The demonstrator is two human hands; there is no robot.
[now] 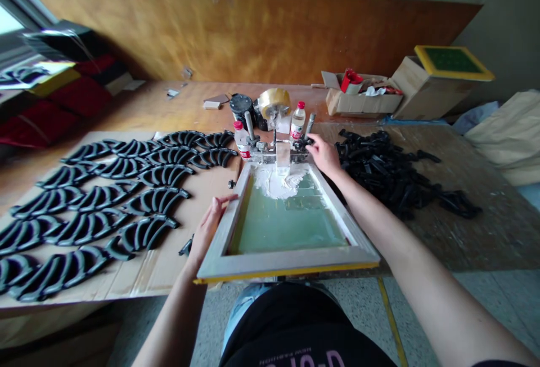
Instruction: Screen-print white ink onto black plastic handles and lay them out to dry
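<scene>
In front of me a screen printing frame (pixel 287 260) with a greenish mesh sits tilted in a metal hinge clamp (pixel 264 156). White paste (pixel 274 186) is smeared at the far end of the mesh, and a pale squeegee-like blade (pixel 283 156) stands in it. My left hand (pixel 207 223) lies along the frame's left side, fingers stretched out, tips at its edge. With bent fingers my right hand (pixel 324 153) grips a black clamp knob (pixel 301 144) at the hinge's right end. What lies under the frame is hidden.
Rows of curved black plastic handles (pixel 158 177) cover cardboard at left. A heap of black parts (pixel 379 170) lies at right. Behind the clamp stand red-capped bottles (pixel 298 119), a black tub (pixel 242 107) and a tape roll (pixel 274 102). An open carton (pixel 363 102) stands back right.
</scene>
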